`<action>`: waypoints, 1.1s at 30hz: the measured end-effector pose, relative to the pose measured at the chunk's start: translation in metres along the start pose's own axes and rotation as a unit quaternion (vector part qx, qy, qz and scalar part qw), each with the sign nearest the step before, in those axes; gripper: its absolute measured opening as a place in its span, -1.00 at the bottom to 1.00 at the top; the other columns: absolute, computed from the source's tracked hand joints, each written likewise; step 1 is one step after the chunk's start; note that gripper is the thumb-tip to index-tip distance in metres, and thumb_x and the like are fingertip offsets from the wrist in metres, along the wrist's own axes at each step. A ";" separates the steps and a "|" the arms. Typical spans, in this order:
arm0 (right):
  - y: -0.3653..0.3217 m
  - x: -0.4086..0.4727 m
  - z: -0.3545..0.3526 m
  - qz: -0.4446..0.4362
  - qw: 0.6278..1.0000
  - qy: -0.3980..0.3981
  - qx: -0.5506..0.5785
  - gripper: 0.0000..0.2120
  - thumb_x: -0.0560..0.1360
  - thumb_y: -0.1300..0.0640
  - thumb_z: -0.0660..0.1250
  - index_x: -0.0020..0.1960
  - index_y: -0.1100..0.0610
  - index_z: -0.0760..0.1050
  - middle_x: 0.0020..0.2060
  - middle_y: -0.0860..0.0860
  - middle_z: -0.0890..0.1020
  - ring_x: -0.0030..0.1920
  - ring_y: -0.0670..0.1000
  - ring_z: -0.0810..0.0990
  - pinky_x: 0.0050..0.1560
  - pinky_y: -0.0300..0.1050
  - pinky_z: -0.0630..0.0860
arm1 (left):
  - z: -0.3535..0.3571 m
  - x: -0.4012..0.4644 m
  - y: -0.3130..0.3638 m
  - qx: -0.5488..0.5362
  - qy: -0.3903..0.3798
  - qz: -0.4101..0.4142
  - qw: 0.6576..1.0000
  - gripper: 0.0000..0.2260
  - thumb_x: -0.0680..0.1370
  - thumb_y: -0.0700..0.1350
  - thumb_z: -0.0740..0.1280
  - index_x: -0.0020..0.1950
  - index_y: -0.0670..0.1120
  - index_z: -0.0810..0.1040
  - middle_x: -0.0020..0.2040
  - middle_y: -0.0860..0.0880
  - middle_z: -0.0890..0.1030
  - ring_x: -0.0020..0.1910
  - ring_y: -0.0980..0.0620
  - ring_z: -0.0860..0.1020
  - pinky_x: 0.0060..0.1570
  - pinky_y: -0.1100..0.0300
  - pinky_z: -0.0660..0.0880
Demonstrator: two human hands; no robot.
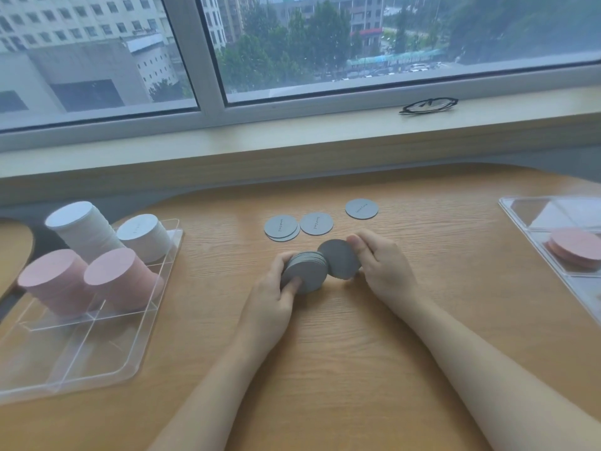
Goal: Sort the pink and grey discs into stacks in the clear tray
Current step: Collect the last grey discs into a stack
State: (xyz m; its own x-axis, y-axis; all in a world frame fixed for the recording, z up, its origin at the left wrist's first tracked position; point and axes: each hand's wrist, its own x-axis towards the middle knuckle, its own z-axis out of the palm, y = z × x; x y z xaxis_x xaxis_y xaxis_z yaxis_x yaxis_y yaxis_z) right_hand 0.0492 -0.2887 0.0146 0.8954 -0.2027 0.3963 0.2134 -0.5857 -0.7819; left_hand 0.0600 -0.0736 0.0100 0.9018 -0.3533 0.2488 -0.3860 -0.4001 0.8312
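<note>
At a wooden desk, the left hand grips a grey stack; the right hand pinches one grey disc.

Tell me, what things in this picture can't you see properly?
- Head view: the small words printed on the loose grey discs are too tiny and blurred to read.
- The right tray is cut off by the picture's edge, so its pink pile shows only partly.
- How many discs are in the grey stack cannot be counted; the left hand covers part of it.
</note>
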 end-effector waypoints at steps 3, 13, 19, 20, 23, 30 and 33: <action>-0.009 -0.002 0.005 0.004 0.996 -0.038 0.085 -0.68 0.66 0.11 0.20 -0.26 0.03 0.47 -0.37 -0.07 0.50 -0.34 -0.15 0.46 -0.25 -0.31 0.41 | 0.002 0.000 0.000 0.026 -0.001 0.005 1.000 -0.58 0.61 -0.30 0.30 0.40 0.08 0.45 0.22 0.20 0.59 0.20 0.26 0.52 0.19 0.41 0.37; -0.013 -0.014 0.031 -0.070 0.955 -0.207 -0.201 -0.27 0.60 -0.22 0.17 0.61 0.01 -0.07 0.43 -0.02 0.37 0.42 -0.02 0.25 0.42 -0.16 0.09 | 0.011 0.001 -0.004 0.103 -0.033 -0.013 0.994 -0.35 0.66 -0.17 0.25 0.65 -0.02 -0.03 0.46 0.22 0.14 0.44 0.32 0.10 0.40 0.42 0.05; -0.001 0.001 0.022 -0.082 0.977 -0.158 -0.119 -0.29 0.55 -0.36 -0.04 0.52 0.06 0.30 0.29 -0.02 0.52 0.32 -0.03 0.37 0.41 0.00 0.22 | 0.007 0.000 -0.005 0.051 0.015 -0.005 0.999 -0.71 0.59 -0.21 0.35 0.22 0.09 0.41 0.11 0.11 0.58 0.06 0.16 0.52 0.03 0.36 0.38; 0.008 0.011 0.017 -0.072 0.984 -0.114 -0.119 -0.33 0.56 -0.32 0.00 0.46 0.10 0.39 0.25 0.00 0.54 0.30 0.00 0.41 0.39 0.01 0.26 | 0.006 0.000 -0.004 0.045 0.016 -0.006 0.999 -0.72 0.58 -0.22 0.36 0.17 0.10 0.42 0.06 0.12 0.58 0.03 0.19 0.52 -0.01 0.40 0.36; 0.030 0.039 0.005 0.001 0.981 -0.051 -0.187 -0.45 0.61 -0.14 0.19 0.46 0.20 0.36 0.36 0.12 0.46 0.39 0.12 0.37 0.38 -0.02 0.24 | 0.004 0.001 -0.004 0.026 0.012 -0.013 0.999 -0.73 0.57 -0.23 0.37 0.13 0.10 0.43 0.05 0.12 0.60 0.04 0.22 0.53 -0.02 0.43 0.35; 0.046 0.068 0.014 0.101 0.919 -0.125 -0.361 -0.25 0.60 -0.29 0.06 0.61 0.09 -0.05 0.61 0.05 0.00 0.60 0.04 -0.08 0.56 0.11 -0.06 | 0.004 0.002 -0.002 0.005 0.008 -0.019 1.000 -0.74 0.57 -0.22 0.38 0.13 0.09 0.45 0.05 0.12 0.60 0.05 0.21 0.53 0.00 0.44 0.37; 0.044 0.068 0.016 0.106 0.908 -0.126 -0.385 -0.32 0.59 -0.30 0.02 0.57 0.09 0.13 0.56 0.08 0.17 0.57 0.07 0.06 0.53 0.12 0.02 | 0.006 0.003 -0.004 0.004 0.008 -0.028 1.000 -0.75 0.57 -0.21 0.38 0.14 0.08 0.46 0.06 0.09 0.61 0.06 0.15 0.54 0.02 0.39 0.39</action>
State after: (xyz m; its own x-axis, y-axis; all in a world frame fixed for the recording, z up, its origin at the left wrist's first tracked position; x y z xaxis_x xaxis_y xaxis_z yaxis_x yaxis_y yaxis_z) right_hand 0.1259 -0.3164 -0.0006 0.9663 -0.2453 0.0777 -0.2231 -0.9492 -0.2220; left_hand 0.0633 -0.0778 0.0045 0.9250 -0.3160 0.2110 -0.3371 -0.4262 0.8395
